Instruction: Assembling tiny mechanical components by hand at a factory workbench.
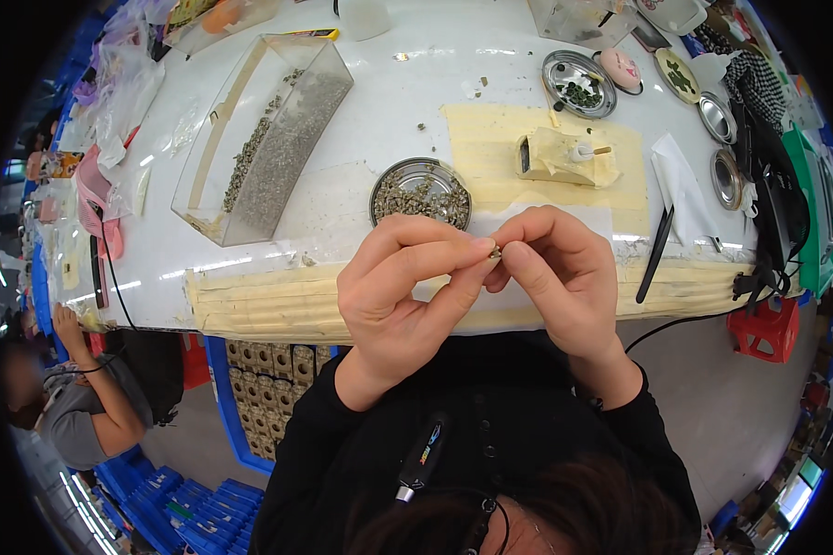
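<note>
My left hand (407, 291) and my right hand (555, 273) meet above the near edge of the white table (398, 102). Together their fingertips pinch one tiny brownish-grey part (495, 250). Just beyond the hands stands a round metal dish (421, 191) full of several similar small grey parts. A clear plastic tray (269, 129) with more of these parts lies to the left.
A tape-wrapped block fixture (564, 155) sits on a taped patch right of the dish. Black tweezers (657, 252), round tins (578, 83), bags and a cable lie at the right. Another person (84, 398) sits at lower left beside blue crates (171, 504).
</note>
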A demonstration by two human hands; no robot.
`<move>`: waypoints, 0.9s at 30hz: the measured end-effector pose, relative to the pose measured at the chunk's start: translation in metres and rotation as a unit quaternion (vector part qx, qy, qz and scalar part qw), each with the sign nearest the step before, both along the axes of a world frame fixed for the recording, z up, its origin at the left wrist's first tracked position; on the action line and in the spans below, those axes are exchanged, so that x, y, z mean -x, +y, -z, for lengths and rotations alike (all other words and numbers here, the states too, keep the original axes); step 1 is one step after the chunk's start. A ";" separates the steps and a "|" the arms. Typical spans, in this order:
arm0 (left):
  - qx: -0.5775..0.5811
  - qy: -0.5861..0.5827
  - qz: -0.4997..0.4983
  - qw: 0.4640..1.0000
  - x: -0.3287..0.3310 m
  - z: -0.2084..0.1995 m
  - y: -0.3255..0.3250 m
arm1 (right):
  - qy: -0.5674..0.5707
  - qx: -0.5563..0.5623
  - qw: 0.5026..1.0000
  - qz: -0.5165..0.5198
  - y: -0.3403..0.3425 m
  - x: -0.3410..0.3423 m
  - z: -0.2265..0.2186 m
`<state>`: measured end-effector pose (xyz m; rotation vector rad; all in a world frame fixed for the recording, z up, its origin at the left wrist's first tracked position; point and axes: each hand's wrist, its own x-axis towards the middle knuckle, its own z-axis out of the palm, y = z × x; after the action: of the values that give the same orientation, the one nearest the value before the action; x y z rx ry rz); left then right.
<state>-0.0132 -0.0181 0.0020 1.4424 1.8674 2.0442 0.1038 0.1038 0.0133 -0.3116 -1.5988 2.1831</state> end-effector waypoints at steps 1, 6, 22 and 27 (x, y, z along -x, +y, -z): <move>0.002 -0.004 0.002 1.000 0.000 0.000 0.000 | -0.002 0.009 1.000 -0.004 0.001 -0.001 0.001; 0.013 0.007 0.006 1.000 0.000 0.000 0.001 | -0.002 0.034 0.999 -0.006 0.002 -0.002 0.000; 0.014 -0.043 0.042 0.998 0.002 0.001 -0.001 | -0.036 0.022 0.999 -0.021 0.001 -0.003 -0.005; 0.040 -0.045 0.074 0.995 0.002 -0.001 -0.007 | -0.040 0.053 0.997 -0.050 0.003 -0.002 -0.004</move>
<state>-0.0149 -0.0251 0.0026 1.3993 1.7300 1.9118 0.1060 0.1068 0.0174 -0.3626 -1.5735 2.3646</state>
